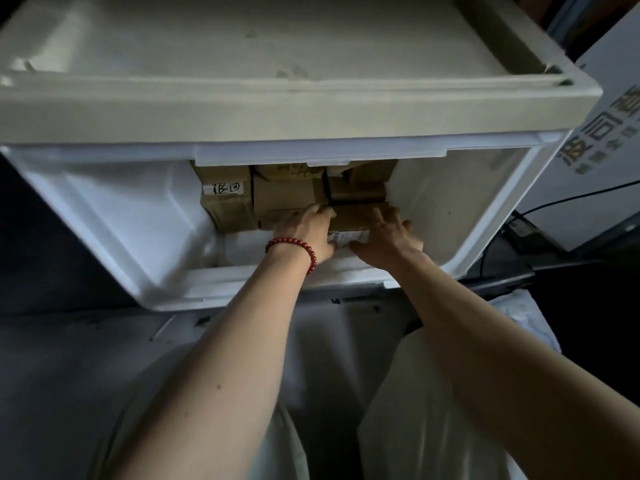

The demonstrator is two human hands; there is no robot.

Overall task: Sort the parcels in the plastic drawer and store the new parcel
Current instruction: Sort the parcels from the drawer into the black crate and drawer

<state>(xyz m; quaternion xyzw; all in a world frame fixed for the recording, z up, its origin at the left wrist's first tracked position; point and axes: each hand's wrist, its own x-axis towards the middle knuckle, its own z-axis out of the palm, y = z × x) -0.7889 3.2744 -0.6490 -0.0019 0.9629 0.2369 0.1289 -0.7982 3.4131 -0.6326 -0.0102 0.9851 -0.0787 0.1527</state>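
A small brown parcel (353, 221) is being gripped from both sides, the left hand (304, 233) clasped at one end, the right hand (386, 237) at the other, fingers spread over its top. It is being held low in the open plastic drawer (114, 216), just before the stacked boxes (277, 192) at the back, probably so it can be slotted alongside them.

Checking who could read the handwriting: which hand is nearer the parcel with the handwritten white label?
Left. The left hand is just right of the labelled parcel; the right hand lies farther right.
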